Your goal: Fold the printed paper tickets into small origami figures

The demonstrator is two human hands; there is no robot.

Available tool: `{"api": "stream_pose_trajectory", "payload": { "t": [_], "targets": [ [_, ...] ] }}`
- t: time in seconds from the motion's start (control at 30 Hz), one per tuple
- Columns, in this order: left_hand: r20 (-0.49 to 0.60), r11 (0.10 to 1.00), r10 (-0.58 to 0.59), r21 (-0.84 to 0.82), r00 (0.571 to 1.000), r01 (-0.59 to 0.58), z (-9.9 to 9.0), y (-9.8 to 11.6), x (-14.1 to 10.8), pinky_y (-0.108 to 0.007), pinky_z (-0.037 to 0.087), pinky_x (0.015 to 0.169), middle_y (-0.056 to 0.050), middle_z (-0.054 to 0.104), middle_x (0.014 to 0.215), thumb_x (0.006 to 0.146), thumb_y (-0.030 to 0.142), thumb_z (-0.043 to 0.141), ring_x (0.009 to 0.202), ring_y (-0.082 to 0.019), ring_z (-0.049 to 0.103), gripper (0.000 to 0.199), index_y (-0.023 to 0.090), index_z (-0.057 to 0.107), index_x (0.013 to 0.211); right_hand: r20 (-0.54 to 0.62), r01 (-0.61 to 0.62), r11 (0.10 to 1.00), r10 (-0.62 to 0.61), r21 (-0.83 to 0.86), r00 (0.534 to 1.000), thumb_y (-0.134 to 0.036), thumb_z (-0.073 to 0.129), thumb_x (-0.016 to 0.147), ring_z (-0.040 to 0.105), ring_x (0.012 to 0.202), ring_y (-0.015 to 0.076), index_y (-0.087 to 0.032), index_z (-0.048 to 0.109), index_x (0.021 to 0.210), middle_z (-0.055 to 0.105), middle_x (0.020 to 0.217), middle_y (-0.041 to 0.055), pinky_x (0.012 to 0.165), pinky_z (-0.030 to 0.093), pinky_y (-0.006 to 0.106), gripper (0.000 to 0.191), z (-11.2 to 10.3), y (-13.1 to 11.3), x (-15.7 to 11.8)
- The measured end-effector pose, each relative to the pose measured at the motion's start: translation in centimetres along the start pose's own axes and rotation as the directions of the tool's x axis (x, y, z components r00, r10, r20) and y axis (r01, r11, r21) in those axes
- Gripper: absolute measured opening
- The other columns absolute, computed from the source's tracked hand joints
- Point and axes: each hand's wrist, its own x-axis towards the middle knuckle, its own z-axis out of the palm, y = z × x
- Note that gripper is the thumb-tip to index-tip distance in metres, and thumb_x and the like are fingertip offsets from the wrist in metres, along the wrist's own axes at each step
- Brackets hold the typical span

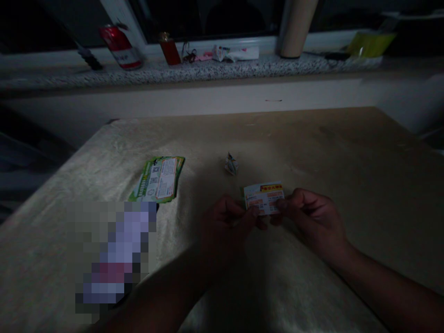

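Note:
Above the table, a small printed paper (264,200) with orange and red print on white is held level between both hands. My left hand (231,222) pinches its left end, thumb on top. At the right end, my right hand (312,215) grips it between thumb and fingers. Just beyond the paper lies a small folded paper piece (231,164) with printed, pointed sides. A stack of green and white printed leaflets (159,180) rests to the left, apart from both hands.
A pixelated purple-blue object (121,249) lies at the left front of the table (312,148). On the speckled windowsill (208,71) behind stand a red can (121,48), an orange-brown bottle (169,50), a tan cylinder (297,30) and a yellow item (371,45). The light is dim.

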Motion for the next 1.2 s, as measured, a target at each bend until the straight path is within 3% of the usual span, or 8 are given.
{"api": "stream_pose_trajectory", "payload": {
  "t": [0.3,0.5,0.7,0.8,1.03,1.2],
  "targets": [
    [0.026,0.999,-0.024,-0.033,0.999,0.025,0.14,0.17,0.02,-0.033,0.068,0.066,0.002,0.076,0.061,0.086,0.021,0.072,0.061,-0.018,0.077,0.029,0.022,0.049,0.069,0.023,-0.003,1.0,0.002,0.008,1.0,-0.033,0.078,0.087,0.07,0.058,0.0147,-0.02,0.061,0.064,0.073,0.061,0.0004,0.061,0.06,0.028,0.031,0.0,0.06,0.03],
    [0.059,0.997,-0.06,-0.053,0.996,0.063,0.01,-0.17,0.1,-0.032,0.067,0.061,0.001,0.075,0.062,0.086,0.024,0.072,0.06,-0.019,0.077,0.031,0.023,0.045,0.07,-0.011,0.041,0.998,-0.041,-0.057,0.999,-0.035,0.082,0.082,0.07,0.054,0.0148,-0.02,0.061,0.062,0.073,0.06,0.0012,0.055,0.06,0.026,0.032,0.22,-0.31,0.05],
    [0.073,0.974,-0.147,-0.163,0.986,0.157,0.2,-0.62,0.37,-0.026,0.065,0.056,0.001,0.079,0.076,0.067,0.017,0.085,0.061,-0.018,0.076,0.046,0.023,0.044,0.085,-0.036,0.103,0.984,-0.109,-0.146,0.993,-0.035,0.083,0.08,0.07,0.053,0.0147,-0.02,0.065,0.062,0.073,0.059,0.0017,0.051,0.058,0.024,0.03,0.54,-0.15,-0.18],
    [0.062,0.96,-0.204,-0.182,0.977,0.212,0.33,-0.43,0.46,-0.021,0.061,0.051,0.004,0.077,0.071,0.065,0.014,0.085,0.055,-0.014,0.073,0.054,0.025,0.04,0.093,-0.04,0.076,0.985,-0.083,-0.156,0.996,-0.034,0.084,0.079,0.07,0.054,0.0141,-0.019,0.065,0.063,0.074,0.061,0.0022,0.052,0.057,0.022,0.029,0.41,0.08,-0.23],
    [0.038,0.975,-0.164,-0.146,0.986,0.168,-0.03,0.14,0.67,-0.013,0.048,0.038,0.009,0.074,0.066,0.066,0.015,0.083,0.04,-0.007,0.06,0.057,0.027,0.035,0.093,0.136,0.033,0.998,-0.024,-0.061,0.99,-0.041,0.078,0.086,0.071,0.065,0.0161,-0.019,0.073,0.081,0.077,0.071,0.0039,0.061,0.059,0.027,0.023,-0.28,0.14,0.03],
    [0.079,0.964,-0.18,-0.185,0.98,0.192,-0.22,-0.22,0.67,-0.015,0.05,0.04,0.007,0.074,0.067,0.068,0.018,0.086,0.043,-0.008,0.062,0.057,0.026,0.036,0.094,0.241,0.002,0.992,0.03,-0.13,0.97,-0.04,0.075,0.088,0.07,0.066,0.0163,-0.019,0.075,0.074,0.075,0.071,0.0041,0.062,0.058,0.028,0.025,-0.12,-0.08,0.12]
  ]
}}
